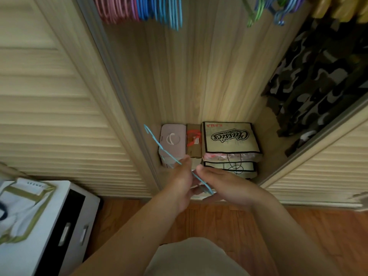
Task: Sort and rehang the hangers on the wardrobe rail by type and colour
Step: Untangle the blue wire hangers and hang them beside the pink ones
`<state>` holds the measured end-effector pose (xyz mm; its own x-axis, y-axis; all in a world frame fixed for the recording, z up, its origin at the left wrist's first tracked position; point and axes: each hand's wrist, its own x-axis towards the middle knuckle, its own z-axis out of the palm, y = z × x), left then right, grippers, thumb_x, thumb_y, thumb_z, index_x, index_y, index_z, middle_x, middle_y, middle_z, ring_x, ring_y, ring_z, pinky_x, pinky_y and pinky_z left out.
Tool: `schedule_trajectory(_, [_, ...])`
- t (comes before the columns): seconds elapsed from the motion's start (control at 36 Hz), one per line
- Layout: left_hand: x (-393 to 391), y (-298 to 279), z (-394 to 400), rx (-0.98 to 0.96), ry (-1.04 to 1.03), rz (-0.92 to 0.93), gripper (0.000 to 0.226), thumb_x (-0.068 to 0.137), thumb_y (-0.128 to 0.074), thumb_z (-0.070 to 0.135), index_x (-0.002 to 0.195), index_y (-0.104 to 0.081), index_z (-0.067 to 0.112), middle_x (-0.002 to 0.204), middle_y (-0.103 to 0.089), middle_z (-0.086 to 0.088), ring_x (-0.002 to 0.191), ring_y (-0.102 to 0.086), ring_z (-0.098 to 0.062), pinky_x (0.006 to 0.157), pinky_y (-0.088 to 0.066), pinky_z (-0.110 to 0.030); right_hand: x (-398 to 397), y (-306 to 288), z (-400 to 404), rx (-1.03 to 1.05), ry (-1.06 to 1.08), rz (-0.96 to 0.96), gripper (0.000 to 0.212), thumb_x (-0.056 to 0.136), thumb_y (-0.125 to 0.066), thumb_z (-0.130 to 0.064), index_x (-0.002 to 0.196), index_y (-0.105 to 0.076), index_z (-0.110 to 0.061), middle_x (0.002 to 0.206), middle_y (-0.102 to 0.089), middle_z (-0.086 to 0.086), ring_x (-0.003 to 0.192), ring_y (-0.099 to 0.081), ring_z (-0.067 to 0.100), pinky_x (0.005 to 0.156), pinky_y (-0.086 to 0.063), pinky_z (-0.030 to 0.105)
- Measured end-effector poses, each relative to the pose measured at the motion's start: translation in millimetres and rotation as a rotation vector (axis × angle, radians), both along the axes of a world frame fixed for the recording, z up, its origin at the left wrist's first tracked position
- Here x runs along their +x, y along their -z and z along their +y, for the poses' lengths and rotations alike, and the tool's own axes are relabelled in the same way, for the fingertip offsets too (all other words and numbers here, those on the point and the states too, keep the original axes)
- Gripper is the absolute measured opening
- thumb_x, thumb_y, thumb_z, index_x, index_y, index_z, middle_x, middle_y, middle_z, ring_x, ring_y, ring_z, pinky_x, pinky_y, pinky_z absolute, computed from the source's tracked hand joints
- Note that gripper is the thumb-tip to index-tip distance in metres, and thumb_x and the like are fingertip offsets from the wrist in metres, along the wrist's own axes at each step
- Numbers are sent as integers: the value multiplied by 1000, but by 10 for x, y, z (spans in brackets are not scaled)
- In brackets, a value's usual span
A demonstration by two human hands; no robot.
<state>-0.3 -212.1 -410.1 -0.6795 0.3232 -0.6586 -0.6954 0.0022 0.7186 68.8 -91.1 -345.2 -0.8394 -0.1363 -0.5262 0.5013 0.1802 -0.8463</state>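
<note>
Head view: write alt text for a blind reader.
Both hands, left and right, hold a blue hanger low inside an open wardrobe. Pink and blue hangers hang above; bags and boxes sit on its floor.

Both hands meet low before the open wardrobe, the left hand [182, 182] just left of the right hand [223, 185], with a hanger [167, 154] between them; its hook reaches up and left of the left hand. Just beyond the hands, on the wardrobe floor, stand a case [171, 140], a box [194, 141] to its right, then a stack of bags [229, 140]. Far above hang rows of hangers [139, 8]. Clothes [318, 76] hang up and right of the right hand. A drawer unit [65, 226] sits down and left of the left hand.
</note>
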Motion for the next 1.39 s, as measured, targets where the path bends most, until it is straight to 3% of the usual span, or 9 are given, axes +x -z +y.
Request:
schedule_trajectory(0.17, [42,-50,4,28,47,-31,48,108,-39,50,136,-51,13,97,-72,-11,88,-70,-25,71,-56,-37,-13,153,45,203,-154,59,27,100,-47,-55,107,-64,-36,110,-70,-8,106,-66,8,104,-49,45])
schedule_trajectory(0.28, [57,-55,-26,27,109,-61,47,106,-50,45,138,-52,11,91,-71,-9,78,-70,-21,58,-54,-30,4,204,15,130,-162,-1,46,88,-50,-66,111,-69,-31,114,-72,-7,111,-67,9,108,-48,42])
schedule_trajectory(0.42, [-6,-140,-56,103,214,-62,40,100,-58,46,123,-56,13,78,-65,-6,72,-63,-20,63,-52,-30,-27,229,-35,203,-125,44,39,93,-44,-65,104,-67,-36,106,-71,-9,101,-66,7,101,-51,39])
schedule_trajectory(0.5, [-153,-223,-159,49,263,3,38,97,-60,49,117,-63,17,108,-67,-1,98,-63,-23,90,-52,-37,-108,214,-5,275,-39,98,28,108,-37,-38,104,-63,-26,94,-61,-4,83,-56,12,76,-46,28])
schedule_trajectory(0.61, [-364,-439,-371,-102,193,187,18,101,-60,40,116,-65,32,128,-65,0,114,-65,-22,100,-50,-41,-208,288,175,305,143,56,31,107,-40,-32,103,-67,-16,95,-60,1,77,-56,12,71,-43,27])
schedule_trajectory(0.86, [-846,-1700,-730,-122,-477,1111,20,88,-56,10,97,-67,25,96,-68,3,97,-66,-19,90,-52,-34,-641,-370,492,298,447,358,40,105,-40,-47,97,-69,-20,87,-69,0,86,-69,16,78,-52,33])
schedule_trajectory(1.0, [-1248,-2369,-798,-471,-626,1618,39,81,-57,7,120,-59,8,130,-49,-13,128,-46,-23,116,-33,-29,-966,-845,541,377,512,594,39,104,-39,-49,103,-69,-25,88,-68,-3,94,-70,20,88,-54,45])
schedule_trajectory(1.06, [-1435,-2644,-819,-575,-709,1705,52,81,-59,11,132,-56,4,144,-37,-25,139,-34,-29,119,-19,-21,-1094,-1045,531,392,525,655,38,104,-39,-48,104,-68,-24,89,-68,-2,94,-70,21,96,-52,50])
schedule_trajectory(1.39, [-2283,-3108,-1036,-990,-777,2114,57,103,-53,19,152,-37,-5,154,-32,-38,144,-28,-46,119,-27,-62,-1585,-1800,510,407,487,892,53,87,-34,-60,105,-67,-22,101,-66,-1,82,-70,6,82,-51,33])
